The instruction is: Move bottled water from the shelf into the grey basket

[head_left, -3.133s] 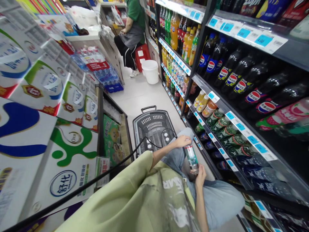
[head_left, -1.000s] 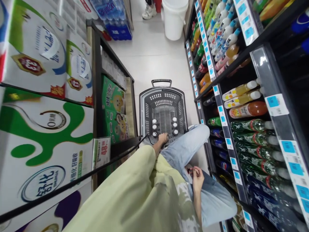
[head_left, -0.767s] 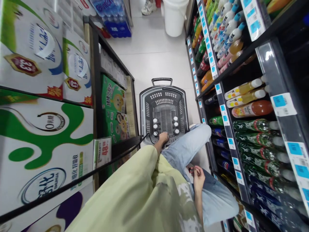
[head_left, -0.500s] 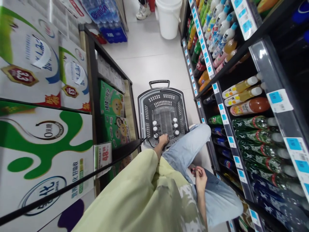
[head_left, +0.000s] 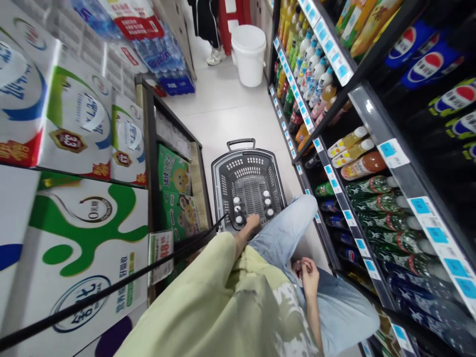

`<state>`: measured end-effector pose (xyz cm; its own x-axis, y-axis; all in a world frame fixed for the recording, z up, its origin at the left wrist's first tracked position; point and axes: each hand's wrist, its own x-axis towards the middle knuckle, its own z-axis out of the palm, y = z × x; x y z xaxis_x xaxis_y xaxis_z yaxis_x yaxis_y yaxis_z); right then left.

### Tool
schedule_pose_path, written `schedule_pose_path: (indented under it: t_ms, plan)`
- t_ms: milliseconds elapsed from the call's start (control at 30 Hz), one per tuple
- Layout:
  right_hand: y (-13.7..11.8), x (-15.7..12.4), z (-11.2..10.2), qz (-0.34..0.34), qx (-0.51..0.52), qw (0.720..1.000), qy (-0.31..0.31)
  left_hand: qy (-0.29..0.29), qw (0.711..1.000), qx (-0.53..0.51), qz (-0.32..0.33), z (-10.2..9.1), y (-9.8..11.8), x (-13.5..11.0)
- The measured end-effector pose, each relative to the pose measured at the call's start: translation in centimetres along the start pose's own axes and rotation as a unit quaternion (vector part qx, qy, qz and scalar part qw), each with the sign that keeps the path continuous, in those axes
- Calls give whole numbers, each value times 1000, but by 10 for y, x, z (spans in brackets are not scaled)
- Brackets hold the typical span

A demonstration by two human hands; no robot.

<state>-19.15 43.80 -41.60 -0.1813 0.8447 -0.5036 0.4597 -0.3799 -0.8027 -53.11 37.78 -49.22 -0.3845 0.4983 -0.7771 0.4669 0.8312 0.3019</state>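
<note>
A dark grey shopping basket (head_left: 243, 159) stands on the floor in front of my knees. Inside, several white-capped bottles (head_left: 267, 202) form a row along each side. My left hand (head_left: 253, 223) reaches over the basket's near end between the two rows, its fingers curled; whatever it grips is hidden. Over my lap, my right hand (head_left: 308, 273) has its fingertips pinched together, and I cannot make out what is in them. A long black bar or strap (head_left: 111, 287) runs from the lower left to the basket's near left corner.
Drink shelves (head_left: 327, 163) with price tags line the right side. On the left are stacked milk cartons (head_left: 92, 223) and green boxes (head_left: 174, 173). A white bucket (head_left: 249, 57) stands ahead, near another person's leg (head_left: 208, 25) and bottled water packs (head_left: 159, 54).
The view has tilted up and shifted, so the basket and bucket appear lower in the picture. My left hand stays at the basket's near end; my right hand stays pinched over my lap.
</note>
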Motion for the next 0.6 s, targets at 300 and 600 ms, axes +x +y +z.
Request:
schedule_pose_path:
  t_ms: [300, 600]
  plan:
    - [3, 2, 6, -55, 48, 997, 23, 169, 973, -67, 141, -70, 65, -61]
    - [-12, 9, 27, -112, 132, 981, 89, 270, 879, 196, 339, -24, 157, -96]
